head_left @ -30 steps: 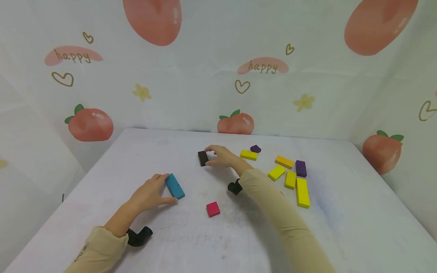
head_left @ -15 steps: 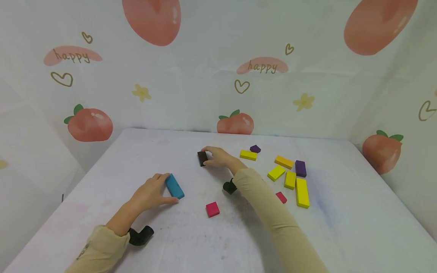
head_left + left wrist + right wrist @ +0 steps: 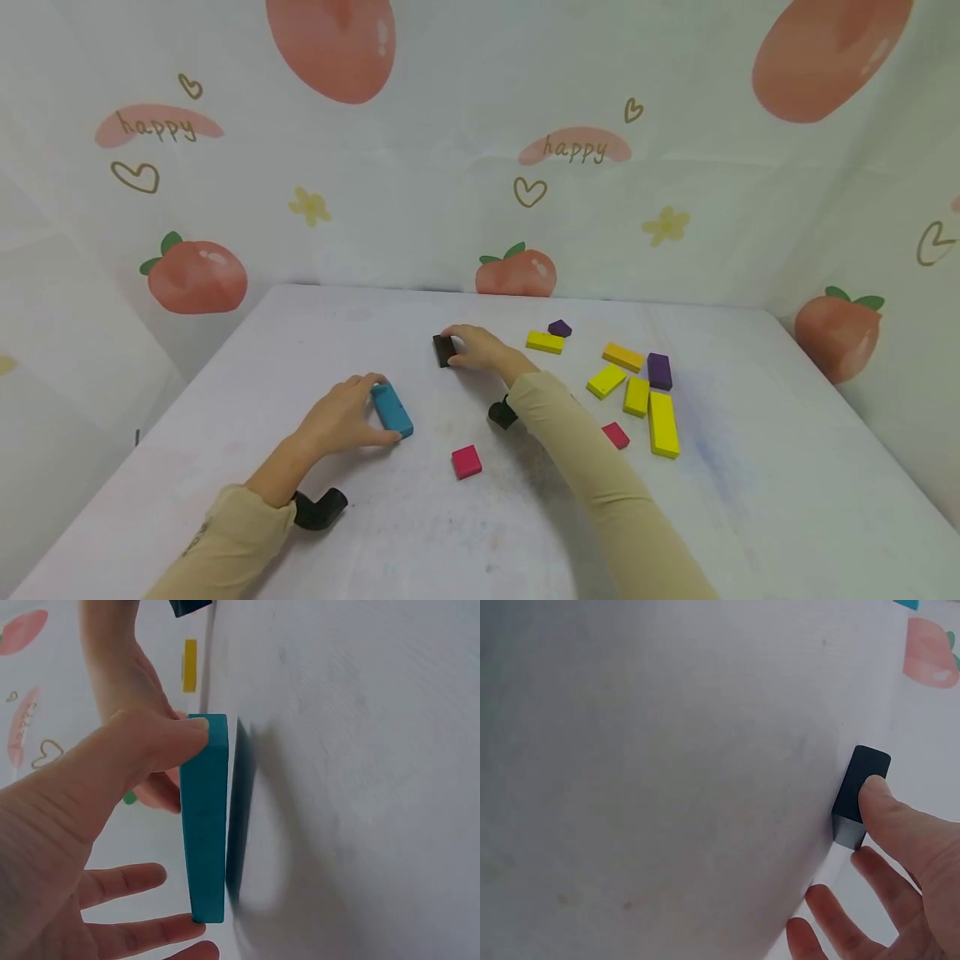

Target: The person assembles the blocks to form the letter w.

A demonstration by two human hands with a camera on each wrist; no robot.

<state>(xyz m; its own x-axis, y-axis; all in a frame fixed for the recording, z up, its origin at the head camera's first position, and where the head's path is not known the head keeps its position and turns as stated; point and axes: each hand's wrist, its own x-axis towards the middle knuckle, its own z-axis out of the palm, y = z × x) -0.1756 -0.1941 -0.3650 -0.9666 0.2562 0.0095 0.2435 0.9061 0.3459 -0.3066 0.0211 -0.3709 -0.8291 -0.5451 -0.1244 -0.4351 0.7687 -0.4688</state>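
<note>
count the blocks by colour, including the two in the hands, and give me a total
blue block: 1
dark block, black or very dark brown: 1
red blocks: 2
yellow blocks: 4
orange block: 1
purple blocks: 2
total in view: 11

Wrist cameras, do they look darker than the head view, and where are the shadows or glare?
Head view: bright and fairly even, a soft shadow on the table beside the right sleeve; left wrist view: dimmer, a soft-edged shadow beside the blue block; right wrist view: also dim, darkest toward the upper left, one end of the dark block looking paler.
</note>
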